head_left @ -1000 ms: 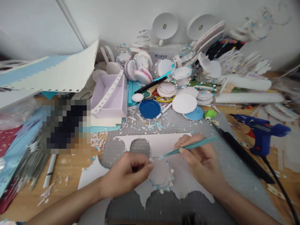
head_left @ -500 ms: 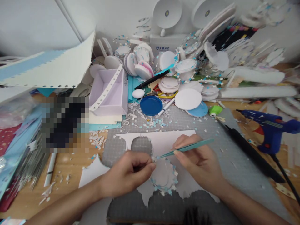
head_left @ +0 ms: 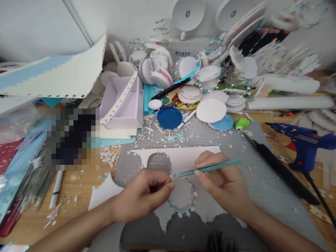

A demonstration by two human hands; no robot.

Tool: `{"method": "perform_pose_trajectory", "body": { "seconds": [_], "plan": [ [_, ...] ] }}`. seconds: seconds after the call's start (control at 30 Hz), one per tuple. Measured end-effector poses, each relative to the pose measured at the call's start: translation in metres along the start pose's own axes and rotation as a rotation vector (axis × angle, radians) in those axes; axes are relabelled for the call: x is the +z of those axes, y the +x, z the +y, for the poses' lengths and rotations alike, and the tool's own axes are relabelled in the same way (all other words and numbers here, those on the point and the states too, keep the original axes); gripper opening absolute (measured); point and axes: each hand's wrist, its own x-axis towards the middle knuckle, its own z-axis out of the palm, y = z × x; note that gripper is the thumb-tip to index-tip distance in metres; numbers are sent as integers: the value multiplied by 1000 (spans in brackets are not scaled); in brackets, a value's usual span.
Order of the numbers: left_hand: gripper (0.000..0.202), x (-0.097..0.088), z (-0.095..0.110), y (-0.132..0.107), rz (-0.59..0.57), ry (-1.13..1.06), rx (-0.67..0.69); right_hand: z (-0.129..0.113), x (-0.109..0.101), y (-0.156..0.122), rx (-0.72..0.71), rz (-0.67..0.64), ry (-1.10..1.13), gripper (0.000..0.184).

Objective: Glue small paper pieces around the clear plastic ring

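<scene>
My right hand [head_left: 220,175] holds teal tweezers [head_left: 217,165] between thumb and fingers. Their tips point left, close to a tiny pale blue piece near my left fingertips. My left hand [head_left: 151,190] is closed, with thumb and forefinger pinched at the upper left of a thin ring [head_left: 194,202] trimmed with small blue and white paper flowers. Part of that ring is hidden behind my left fingers. Beneath both hands lies a white sheet [head_left: 186,157] with round cut-outs, resting on a grey cutting mat [head_left: 241,150].
A blue glue gun [head_left: 299,140] and a black stick-like tool [head_left: 283,171] lie on the right. Behind are a dark blue lid [head_left: 169,118], white foam discs [head_left: 211,110] and a lilac box [head_left: 120,101]. Loose paper flowers [head_left: 174,137] are scattered on the mat.
The flower-trimmed ring has shifted or turned a little, its right edge now further left. The tweezers have tilted slightly, their rear end lower. My left hand is nearly still.
</scene>
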Motion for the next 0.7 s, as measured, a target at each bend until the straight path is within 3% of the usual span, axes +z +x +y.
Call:
{"method": "perform_pose_trajectory", "body": {
  "seconds": [0.33,0.47,0.6,0.7],
  "plan": [
    [35,-1,0,0,2,13,7,-1,1,2,39,21,33,13],
    [34,0,0,2,16,69,22,1,-4,2,137,82,106,7],
    [32,5,4,-2,116,343,104,10,-10,6,364,192,317,10],
    [28,-7,10,-19,296,629,206,15,-12,12,487,231,474,16]
  ]
}}
